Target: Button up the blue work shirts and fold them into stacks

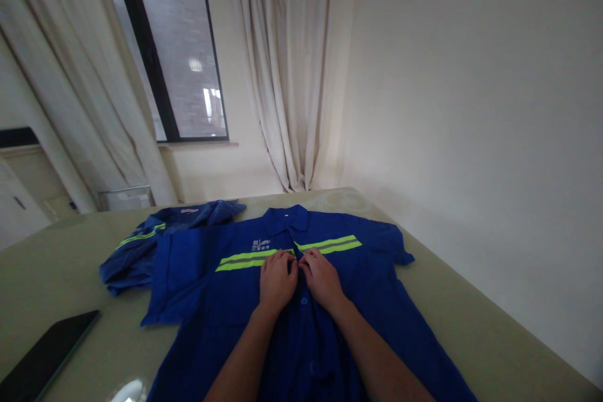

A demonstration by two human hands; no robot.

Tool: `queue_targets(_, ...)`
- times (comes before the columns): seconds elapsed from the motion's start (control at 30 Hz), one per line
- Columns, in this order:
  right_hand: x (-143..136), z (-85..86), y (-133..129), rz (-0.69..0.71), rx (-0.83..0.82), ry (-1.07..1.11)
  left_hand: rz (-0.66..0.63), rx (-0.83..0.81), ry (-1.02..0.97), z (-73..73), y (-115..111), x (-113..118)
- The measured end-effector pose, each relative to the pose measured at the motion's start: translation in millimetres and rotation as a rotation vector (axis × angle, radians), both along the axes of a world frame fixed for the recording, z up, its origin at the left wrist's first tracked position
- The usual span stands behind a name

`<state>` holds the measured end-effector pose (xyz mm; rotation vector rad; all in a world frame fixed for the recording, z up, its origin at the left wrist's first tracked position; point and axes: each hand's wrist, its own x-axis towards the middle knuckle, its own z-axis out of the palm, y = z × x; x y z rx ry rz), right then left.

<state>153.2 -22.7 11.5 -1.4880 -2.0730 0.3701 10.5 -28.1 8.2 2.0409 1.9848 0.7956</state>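
A blue short-sleeved shirt (377, 301) with yellow-green reflective stripes lies spread out, collar away from me. My left hand (277, 282) and my right hand (321, 277) meet at its front opening, just below the chest stripes. The fingers of both are bent and pinch the edges of the front placket; the fingertips nearly touch, and what lies between them is too small to make out. A button (304, 301) shows on the placket just below my hands. A white logo sits on the chest above the left stripe.
Another blue garment (136, 257) lies crumpled beyond the left sleeve. On the table (117, 345) at the lower left are a dark flat device (51, 352) and a shiny object (129, 392) cut off by the frame. A wall borders the right side; curtains and a window stand behind.
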Motion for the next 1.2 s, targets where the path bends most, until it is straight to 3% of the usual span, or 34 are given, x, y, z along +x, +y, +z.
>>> queue_targets(0.27,1.9,0.5,2.9,0.042,0.047,0.132,-0.004,-0.041,-0.082,4.6,2.4,-4.3)
queue_targets(0.47,3.3,-0.9,6.4,-0.006,0.057,0.239,-0.051,-0.057,-0.176,4.8,4.6,-8.6)
queue_targets(0.67,3.7,0.4,10.0,0.058,0.059,0.336,-0.067,-0.059,-0.221,3.5,7.3,-11.3)
queue_targets(0.87,2.6,2.9,7.9,0.153,0.046,0.253,-0.023,-0.075,-0.199,5.1,5.9,-10.1)
queue_targets(1.1,0.1,6.3,6.2,-0.088,-0.001,0.078,-0.088,-0.071,-0.125,10.1,-1.6,-10.0)
queue_targets(1.2,2.4,7.7,3.3,-0.087,0.004,0.076,-0.119,-0.058,-0.068,10.9,-11.5,-9.5)
